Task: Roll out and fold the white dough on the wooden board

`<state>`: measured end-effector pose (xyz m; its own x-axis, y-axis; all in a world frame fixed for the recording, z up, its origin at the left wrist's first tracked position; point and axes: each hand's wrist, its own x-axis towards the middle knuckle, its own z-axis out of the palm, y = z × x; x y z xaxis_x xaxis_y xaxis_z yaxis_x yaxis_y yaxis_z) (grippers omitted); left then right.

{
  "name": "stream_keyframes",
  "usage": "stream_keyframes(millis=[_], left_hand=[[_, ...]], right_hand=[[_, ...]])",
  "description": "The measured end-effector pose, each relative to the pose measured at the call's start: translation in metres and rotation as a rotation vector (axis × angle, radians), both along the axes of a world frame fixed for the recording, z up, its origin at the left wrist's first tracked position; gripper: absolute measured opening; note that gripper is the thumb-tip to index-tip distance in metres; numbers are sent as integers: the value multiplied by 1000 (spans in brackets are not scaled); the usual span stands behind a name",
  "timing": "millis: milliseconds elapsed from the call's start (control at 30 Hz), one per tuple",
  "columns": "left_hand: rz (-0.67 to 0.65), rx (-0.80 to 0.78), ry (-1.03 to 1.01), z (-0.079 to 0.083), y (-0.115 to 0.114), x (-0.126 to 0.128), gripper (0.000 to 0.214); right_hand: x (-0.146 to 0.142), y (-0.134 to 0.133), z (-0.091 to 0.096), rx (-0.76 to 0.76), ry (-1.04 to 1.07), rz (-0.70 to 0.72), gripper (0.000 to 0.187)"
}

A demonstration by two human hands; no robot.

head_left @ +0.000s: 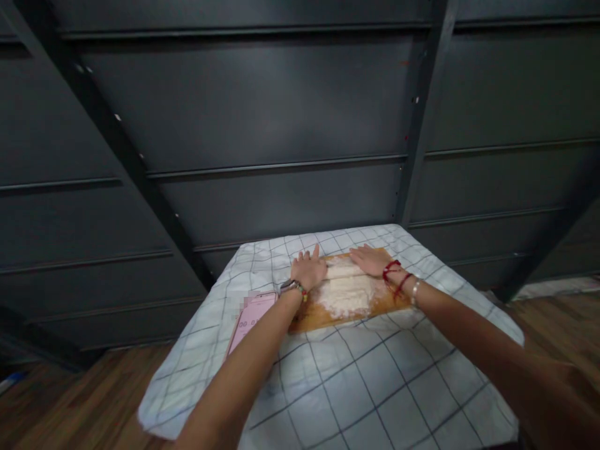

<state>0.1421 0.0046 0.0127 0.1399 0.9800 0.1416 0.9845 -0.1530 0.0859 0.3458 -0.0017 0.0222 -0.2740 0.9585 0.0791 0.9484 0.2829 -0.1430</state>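
A pale, floury rolling pin (345, 269) lies crosswise on the far part of a wooden board (309, 321). My left hand (309, 269) rests flat over its left end, fingers stretched out and spread. Over the right end lies my right hand (370, 260), palm down with its fingers extended. Both palms cover the pin's ends, so these are hidden. In front of the pin, a flattened sheet of floured dough (349, 292) spreads over the board, with loose flour around its edges.
The board sits on a table with a white checked cloth (365, 369). A phone (253, 319) showing a timer lies left of the board, partly behind my left forearm. A dark metal panel wall (281, 106) stands behind the table; the floor (94, 406) is wood-patterned.
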Motion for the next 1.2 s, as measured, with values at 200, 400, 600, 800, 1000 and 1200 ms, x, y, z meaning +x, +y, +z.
stream_keyframes(millis=[200,400,600,800,1000,1200], left_hand=[[-33,-7,39,-2,7,-1,51],[-180,81,49,-3,-57,-8,52],[-260,-125,-237,7,-37,-29,62],[-125,-10,-140,5,-21,-29,62],[-10,6,-72,-7,-11,-18,61],[-32,-82,-115,-14,-14,-22,65]], right_hand=[[-4,5,2,-49,-10,19,54],[11,-45,-13,21,-14,196,56],[16,-44,-9,29,4,250,52],[0,-17,-1,89,101,561,55],[-18,-1,-4,52,194,782,30],[-17,-12,2,61,298,807,24]])
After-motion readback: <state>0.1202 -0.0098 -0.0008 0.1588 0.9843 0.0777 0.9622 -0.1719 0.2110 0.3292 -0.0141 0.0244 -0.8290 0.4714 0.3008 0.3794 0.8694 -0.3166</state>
